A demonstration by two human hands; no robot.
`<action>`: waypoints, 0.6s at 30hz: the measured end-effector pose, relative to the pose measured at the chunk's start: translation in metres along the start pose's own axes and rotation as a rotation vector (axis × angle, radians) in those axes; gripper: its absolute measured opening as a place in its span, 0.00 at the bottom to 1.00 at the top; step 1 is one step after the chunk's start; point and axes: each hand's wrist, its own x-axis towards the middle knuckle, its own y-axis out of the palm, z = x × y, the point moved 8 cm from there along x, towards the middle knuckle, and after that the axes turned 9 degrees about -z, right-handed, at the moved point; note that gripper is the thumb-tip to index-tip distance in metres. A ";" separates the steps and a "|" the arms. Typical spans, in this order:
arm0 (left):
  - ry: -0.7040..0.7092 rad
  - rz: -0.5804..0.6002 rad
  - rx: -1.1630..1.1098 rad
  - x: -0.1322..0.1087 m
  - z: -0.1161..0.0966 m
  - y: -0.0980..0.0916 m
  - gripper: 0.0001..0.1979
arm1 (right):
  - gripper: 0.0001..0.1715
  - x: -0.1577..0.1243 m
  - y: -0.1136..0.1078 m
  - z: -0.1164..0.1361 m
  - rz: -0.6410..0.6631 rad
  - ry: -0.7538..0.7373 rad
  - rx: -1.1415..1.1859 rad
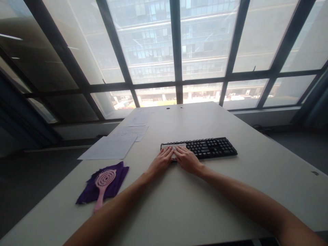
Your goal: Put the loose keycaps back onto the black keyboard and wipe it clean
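Note:
A black keyboard (210,147) lies across the middle of the white table (230,191). A white cloth or wipe (174,147) covers its left end. My left hand (161,161) and my right hand (187,159) rest side by side on that white cloth, fingers stretched forward and pressing it flat against the keys. Neither hand wraps around anything.
A pink hairbrush (104,182) lies on a folded purple cloth (112,181) at the left front. Sheets of paper (112,145) run along the table's left side toward the window. Large windows (176,51) stand behind the far edge.

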 end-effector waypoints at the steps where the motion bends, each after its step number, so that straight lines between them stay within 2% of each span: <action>1: 0.007 0.000 -0.005 0.000 -0.001 -0.001 0.26 | 0.23 0.000 -0.001 0.000 -0.002 -0.001 0.001; 11: 0.018 -0.017 -0.105 0.001 -0.004 -0.013 0.25 | 0.22 -0.002 -0.005 0.004 -0.024 -0.025 0.048; 18: -0.120 -0.012 -0.078 -0.002 0.003 -0.019 0.26 | 0.26 -0.005 0.004 0.006 0.015 -0.051 0.019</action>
